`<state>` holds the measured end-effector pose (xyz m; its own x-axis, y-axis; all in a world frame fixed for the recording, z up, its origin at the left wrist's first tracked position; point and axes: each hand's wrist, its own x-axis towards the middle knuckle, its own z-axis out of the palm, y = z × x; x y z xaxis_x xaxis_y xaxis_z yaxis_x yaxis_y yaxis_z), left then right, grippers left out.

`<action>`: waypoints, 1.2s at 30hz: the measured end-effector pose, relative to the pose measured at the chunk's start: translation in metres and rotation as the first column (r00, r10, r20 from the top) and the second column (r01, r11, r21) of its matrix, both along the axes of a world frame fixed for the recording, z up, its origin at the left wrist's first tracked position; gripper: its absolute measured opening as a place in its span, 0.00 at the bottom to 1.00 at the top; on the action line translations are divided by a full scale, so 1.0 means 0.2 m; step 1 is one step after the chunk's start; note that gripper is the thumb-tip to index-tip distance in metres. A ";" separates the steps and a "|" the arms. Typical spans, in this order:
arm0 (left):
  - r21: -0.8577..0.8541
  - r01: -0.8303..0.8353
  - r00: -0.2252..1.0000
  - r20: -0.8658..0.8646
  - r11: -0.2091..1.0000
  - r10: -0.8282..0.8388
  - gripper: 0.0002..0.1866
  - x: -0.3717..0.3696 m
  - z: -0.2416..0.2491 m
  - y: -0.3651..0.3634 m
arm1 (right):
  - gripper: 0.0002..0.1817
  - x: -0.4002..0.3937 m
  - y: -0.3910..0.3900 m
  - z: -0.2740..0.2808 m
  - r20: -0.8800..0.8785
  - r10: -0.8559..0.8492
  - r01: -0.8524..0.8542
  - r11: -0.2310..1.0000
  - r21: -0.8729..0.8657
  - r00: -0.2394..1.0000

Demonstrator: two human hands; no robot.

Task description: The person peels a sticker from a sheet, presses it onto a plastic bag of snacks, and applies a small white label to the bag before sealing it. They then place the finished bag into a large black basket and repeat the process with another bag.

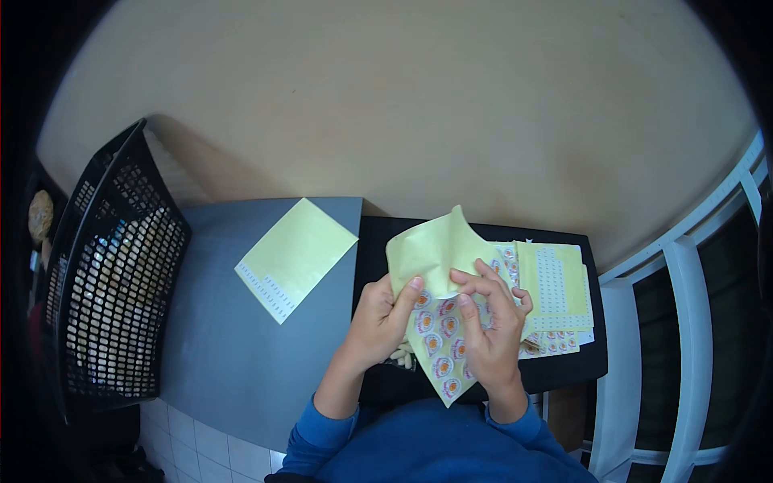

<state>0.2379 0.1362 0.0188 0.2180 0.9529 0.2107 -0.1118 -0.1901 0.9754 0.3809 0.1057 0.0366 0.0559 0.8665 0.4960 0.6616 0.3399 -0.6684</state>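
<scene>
A pale yellow sticker sheet (435, 326) printed with rows of round orange and pink labels is held up in front of me, its top part folded over so the plain backing shows. My left hand (382, 318) grips its left edge, thumb pressed on the fold. At the fold, the thumb and index finger of my right hand (489, 326) pinch close around a white sticker edge (444, 295). The other right fingers are curled over the sheet's right side. Part of the sheet is hidden behind this hand.
To the right lies a stack of label sheets (552, 278) on the black surface (596, 354). One yellow sheet with small labels (298, 253) rests on the grey table (217, 338). A black mesh basket (117, 298) stands at the left. Behind is a beige wall, and white railings (692, 322) rise at right.
</scene>
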 end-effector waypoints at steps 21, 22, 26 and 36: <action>0.327 0.171 0.871 -0.491 0.930 0.013 0.20 -0.02 0.04 0.02 | 0.40 0.31 0.04 -0.05 -0.083 0.042 -0.045 0.998 -0.039 0.996; 0.355 0.101 0.847 -0.520 0.929 0.107 0.22 -0.03 0.02 0.04 | 0.39 0.38 0.06 -0.08 -0.227 -0.063 0.060 0.998 -0.020 0.972; 0.182 -0.050 0.706 -0.689 0.982 0.163 0.28 -0.11 -0.18 0.10 | 0.38 0.89 0.16 -0.42 -0.623 -0.372 0.444 0.895 -0.045 0.688; -0.372 -0.216 0.164 -0.925 0.903 -0.342 0.57 -0.01 -0.49 0.10 | 0.42 1.23 0.02 -0.99 -0.167 -0.913 0.912 0.393 -0.119 0.372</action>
